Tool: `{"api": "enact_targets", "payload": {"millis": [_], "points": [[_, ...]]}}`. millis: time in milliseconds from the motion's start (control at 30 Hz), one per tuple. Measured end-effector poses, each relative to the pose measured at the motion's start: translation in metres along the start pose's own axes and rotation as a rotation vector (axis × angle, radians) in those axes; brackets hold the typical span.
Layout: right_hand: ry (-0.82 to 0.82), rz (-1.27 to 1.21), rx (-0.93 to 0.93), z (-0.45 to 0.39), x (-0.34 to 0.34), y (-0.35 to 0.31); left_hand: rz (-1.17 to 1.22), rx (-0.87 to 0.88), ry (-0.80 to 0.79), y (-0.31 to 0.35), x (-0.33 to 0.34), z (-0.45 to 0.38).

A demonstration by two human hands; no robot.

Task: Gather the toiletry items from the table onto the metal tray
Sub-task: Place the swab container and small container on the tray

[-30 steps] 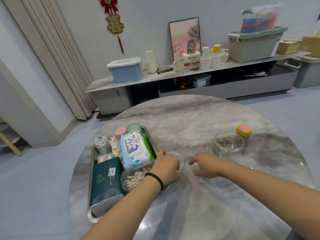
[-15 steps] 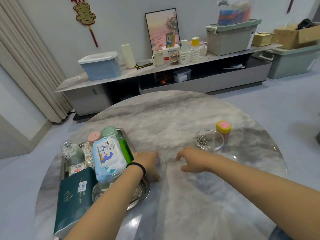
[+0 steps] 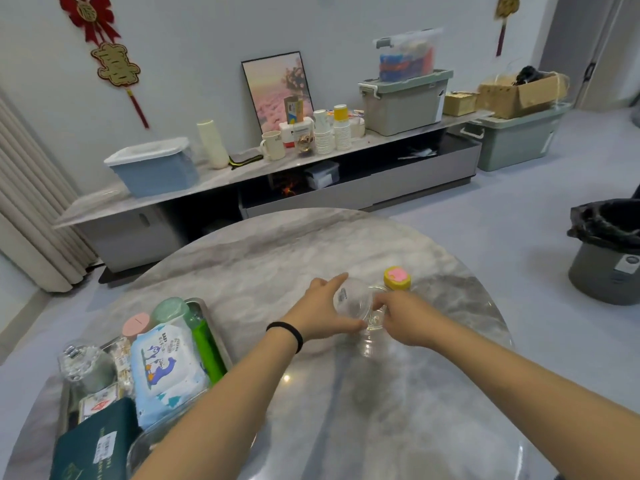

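Between our two hands, over the far right of the bench (image 3: 311,244), the fingers (image 3: 337,279) of our left hand (image 3: 320,311) curl round a clear round lid (image 3: 349,299), index finger stretched along its rim. Our right hand (image 3: 403,318) pinches the near edge of the clear dish (image 3: 375,315) underneath. A second ago the left hand was down by the tray picking up that lid and the right hand lay loose on the bench, short of the dish; now both have reached across and the lid sits over the dish. We judge this to mean the dish gets capped before it travels.

Just beyond stands the small jar with the yellow cap (image 3: 397,278), untouched; we take these two as the last items off the metal tray (image 3: 211,315). On the tray lie a wipes pack (image 3: 166,365), a green tube (image 3: 207,351), a dark green box (image 3: 93,445) and several small jars.

Writing: the pack reads "BABY" above a penguin drawing. The lid's small sticker and the box's label are too blurred to read.
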State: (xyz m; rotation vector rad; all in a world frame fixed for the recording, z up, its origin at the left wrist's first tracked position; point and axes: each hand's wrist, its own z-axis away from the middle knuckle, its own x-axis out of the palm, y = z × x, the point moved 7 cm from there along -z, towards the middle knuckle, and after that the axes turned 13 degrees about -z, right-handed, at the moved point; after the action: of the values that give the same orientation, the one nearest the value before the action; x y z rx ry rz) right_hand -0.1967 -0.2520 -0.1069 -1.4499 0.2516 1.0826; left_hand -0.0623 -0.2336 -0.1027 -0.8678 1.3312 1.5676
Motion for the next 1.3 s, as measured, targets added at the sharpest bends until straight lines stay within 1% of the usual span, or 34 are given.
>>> {"api": "enact_targets", "payload": {"millis": [100,200,333,433,533,700,833,967,1100,1167,1300], "points": [[0.051,0.012,0.088,0.000,-0.014,0.020,0.000,0.022,-0.029,0.015,0.012,-0.018],[0.011,0.019,0.156,0.000,-0.017,0.039,-0.035,0.045,-0.050,0.026,0.025,-0.033],[-0.001,0.005,0.202,-0.001,-0.021,0.056,-0.152,0.070,-0.034,0.033,0.033,-0.049],[-0.033,0.021,0.213,-0.002,-0.017,0.066,-0.188,0.062,-0.048,0.032,0.042,-0.056],[-0.093,0.025,0.210,-0.002,-0.010,0.072,-0.165,0.042,-0.040,0.029,0.050,-0.059],[-0.095,-0.059,0.202,-0.005,-0.012,0.075,-0.053,-0.003,-0.013,0.029,0.055,-0.056],[-0.097,-0.262,0.088,0.001,-0.018,0.060,0.164,-0.103,0.046,0.019,0.032,-0.036],[-0.249,-0.554,0.009,0.011,-0.003,0.036,0.350,-0.145,0.033,0.007,0.002,-0.001],[-0.350,-0.770,-0.051,0.021,0.014,0.002,0.516,-0.164,0.060,0.000,-0.023,0.049],[-0.457,-0.919,-0.064,0.031,0.026,-0.020,0.583,-0.187,0.089,-0.008,-0.032,0.076],[-0.681,-1.274,-0.057,0.051,0.056,-0.059,0.793,-0.244,0.085,-0.027,-0.034,0.124]]}}
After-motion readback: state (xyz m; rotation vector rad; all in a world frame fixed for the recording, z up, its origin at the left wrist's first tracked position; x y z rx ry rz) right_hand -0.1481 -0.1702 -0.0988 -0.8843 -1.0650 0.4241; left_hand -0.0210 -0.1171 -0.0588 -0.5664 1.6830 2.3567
